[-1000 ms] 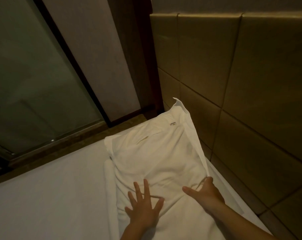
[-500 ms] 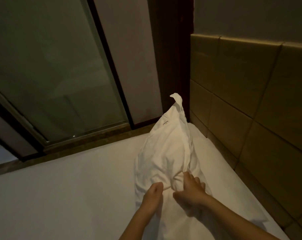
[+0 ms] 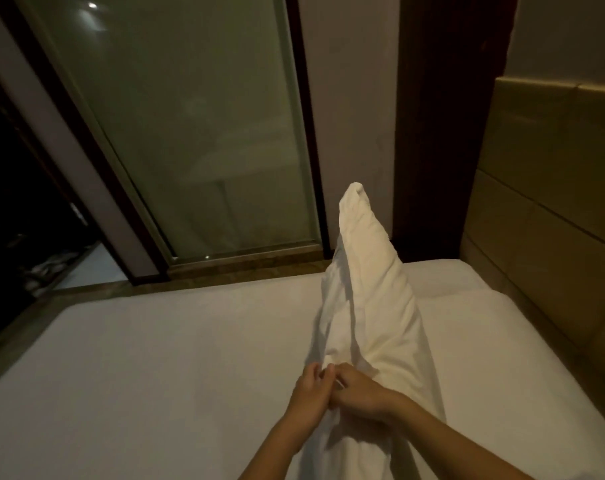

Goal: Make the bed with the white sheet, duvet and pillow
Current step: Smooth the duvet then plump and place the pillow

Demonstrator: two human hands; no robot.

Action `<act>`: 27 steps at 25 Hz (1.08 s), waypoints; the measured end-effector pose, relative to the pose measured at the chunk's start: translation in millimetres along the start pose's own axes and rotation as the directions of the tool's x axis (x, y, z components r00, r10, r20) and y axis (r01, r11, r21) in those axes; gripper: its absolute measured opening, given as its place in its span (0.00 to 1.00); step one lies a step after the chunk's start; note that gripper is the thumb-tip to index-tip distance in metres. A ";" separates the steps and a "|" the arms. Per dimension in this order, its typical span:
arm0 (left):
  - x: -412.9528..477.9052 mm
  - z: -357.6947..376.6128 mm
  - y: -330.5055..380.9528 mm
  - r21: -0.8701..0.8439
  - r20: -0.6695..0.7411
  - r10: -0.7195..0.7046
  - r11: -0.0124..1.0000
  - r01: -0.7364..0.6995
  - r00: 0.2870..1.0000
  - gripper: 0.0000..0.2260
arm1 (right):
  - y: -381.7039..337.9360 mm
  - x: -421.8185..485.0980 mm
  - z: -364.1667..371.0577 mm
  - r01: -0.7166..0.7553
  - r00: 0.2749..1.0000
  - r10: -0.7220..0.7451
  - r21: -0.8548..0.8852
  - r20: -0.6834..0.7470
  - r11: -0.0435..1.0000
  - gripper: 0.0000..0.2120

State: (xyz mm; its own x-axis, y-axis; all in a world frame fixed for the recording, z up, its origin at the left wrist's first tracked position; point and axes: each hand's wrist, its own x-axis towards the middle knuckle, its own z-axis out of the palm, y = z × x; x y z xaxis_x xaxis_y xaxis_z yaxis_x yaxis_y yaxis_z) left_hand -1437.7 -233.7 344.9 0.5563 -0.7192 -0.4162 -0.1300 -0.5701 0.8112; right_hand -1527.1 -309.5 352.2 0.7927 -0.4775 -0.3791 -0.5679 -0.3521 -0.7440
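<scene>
White cloth is gathered where the two hands meet, low and just right of centre. The left hand [image 3: 308, 393] has its fingers curled in, pinching a fold at the pillow's left edge. The right hand [image 3: 360, 393] touches it knuckle to knuckle, with its own fingers bent round the same bunch of fabric. Both bare forearms come in from the bottom edge, and the cloth runs down between them.

From that grip the pillow [image 3: 374, 299] rises away from the person, turned up on its long edge and creased along its length. It narrows to a limp corner that stands highest, in front of a dark wooden post [image 3: 443, 116]. Its lower side rests on the bed [image 3: 571, 386].

The white sheet [image 3: 155, 375] lies flat and smooth over the mattress, spreading wide to the left of the pillow and reaching the far edge of the bed. To the right of the pillow, near the far corner, a low white bulge [image 3: 446, 278] lies on the sheet; what it is cannot be told.

Along the right side runs a padded headboard [image 3: 554, 220] of tan panels. Beyond the far edge of the bed a strip of brown floor [image 3: 225, 275] meets a tall frosted glass panel [image 3: 197, 133] in a dark frame. A dark doorway [image 3: 17, 202] opens at the far left.
</scene>
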 end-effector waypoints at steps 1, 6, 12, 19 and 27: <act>2.0 -11.3 -3.7 0.043 -0.118 0.067 0.997 -0.062 0.991 0.21 | -7.7 4.2 8.6 0.033 0.999 -0.031 -0.055 0.037 0.998 0.25; 23.7 -49.4 16.0 0.238 -0.051 0.253 0.942 -0.235 0.966 0.27 | -26.0 14.4 61.5 0.300 0.953 -0.244 -0.483 0.177 0.822 0.28; 52.9 -39.7 -39.7 0.635 0.135 -0.096 0.773 -0.012 0.986 0.52 | 49.2 -18.2 35.5 0.194 0.913 -0.259 -0.221 -0.316 0.956 0.14; 68.2 -42.2 -123.2 0.693 0.194 -0.160 0.721 -0.020 0.968 0.42 | 72.9 22.8 51.1 -0.089 0.982 0.021 -0.366 -0.186 0.926 0.31; 117.1 -93.1 -206.3 0.608 -0.121 -0.053 0.785 0.116 0.991 0.43 | 39.0 134.9 110.3 -0.043 0.998 0.014 -0.514 -0.061 0.856 0.45</act>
State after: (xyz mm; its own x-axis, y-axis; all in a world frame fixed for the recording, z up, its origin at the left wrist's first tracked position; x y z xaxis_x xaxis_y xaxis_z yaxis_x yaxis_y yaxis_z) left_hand -1269.2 -163.3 167.1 0.6574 -0.6348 -0.4060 -0.5369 -0.7726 0.3388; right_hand -1417.9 -298.8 211.3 0.7696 -0.5304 -0.3556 -0.6349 -0.6949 -0.3376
